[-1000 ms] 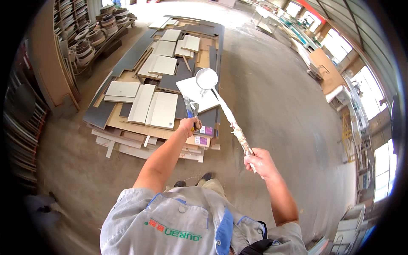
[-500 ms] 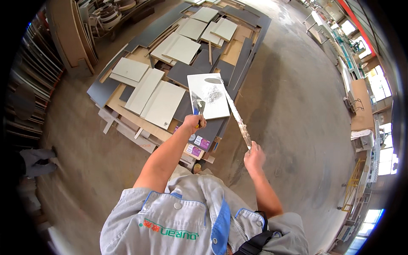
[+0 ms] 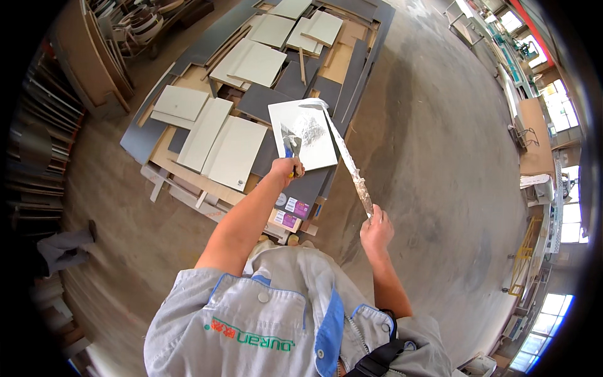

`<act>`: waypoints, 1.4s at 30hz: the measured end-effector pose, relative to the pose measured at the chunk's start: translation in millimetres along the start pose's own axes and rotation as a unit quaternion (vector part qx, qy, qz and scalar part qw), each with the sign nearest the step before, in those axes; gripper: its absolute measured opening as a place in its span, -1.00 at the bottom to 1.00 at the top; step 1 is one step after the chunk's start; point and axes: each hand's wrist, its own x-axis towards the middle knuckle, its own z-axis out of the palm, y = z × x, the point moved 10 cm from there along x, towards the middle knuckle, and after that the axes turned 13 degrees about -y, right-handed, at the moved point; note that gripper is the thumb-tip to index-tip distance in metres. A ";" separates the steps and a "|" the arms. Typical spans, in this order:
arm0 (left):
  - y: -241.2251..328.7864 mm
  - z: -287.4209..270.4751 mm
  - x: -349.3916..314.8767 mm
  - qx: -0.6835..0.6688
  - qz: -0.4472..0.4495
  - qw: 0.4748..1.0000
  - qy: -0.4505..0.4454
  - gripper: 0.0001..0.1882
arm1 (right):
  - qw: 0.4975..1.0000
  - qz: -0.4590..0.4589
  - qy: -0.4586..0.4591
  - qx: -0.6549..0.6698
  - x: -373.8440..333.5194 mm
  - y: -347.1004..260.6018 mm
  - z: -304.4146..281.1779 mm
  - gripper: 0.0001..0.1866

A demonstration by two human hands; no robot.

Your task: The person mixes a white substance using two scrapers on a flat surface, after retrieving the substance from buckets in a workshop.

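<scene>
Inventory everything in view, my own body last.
Scraper: one, blue-and-yellow handle, centre
Ladle: one, mostly white, centre
Square board: one, white, centre
Heap: one, white, on square board
Panel stack: one, grey and tan, upper centre
Loose panels: several, off-white, on panel stack
Rectangular labels: two, purple and white, on panel stack
Curved pieces: several, brown and white, upper left
Metal frame: one, yellow, right
Windows: several, white, right
Co-worker: one, grey trousers, lower left
Shirt: one, grey and blue, bottom
Left hand: one, bare, around scraper
Right hand: one, bare, around ladle
</scene>
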 end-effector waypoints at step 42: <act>10.8 -4.6 -5.6 0.008 -0.014 0.999 0.029 -0.94 | 0.999 0.038 0.010 0.002 -18.2 -4.3 -0.3 -0.50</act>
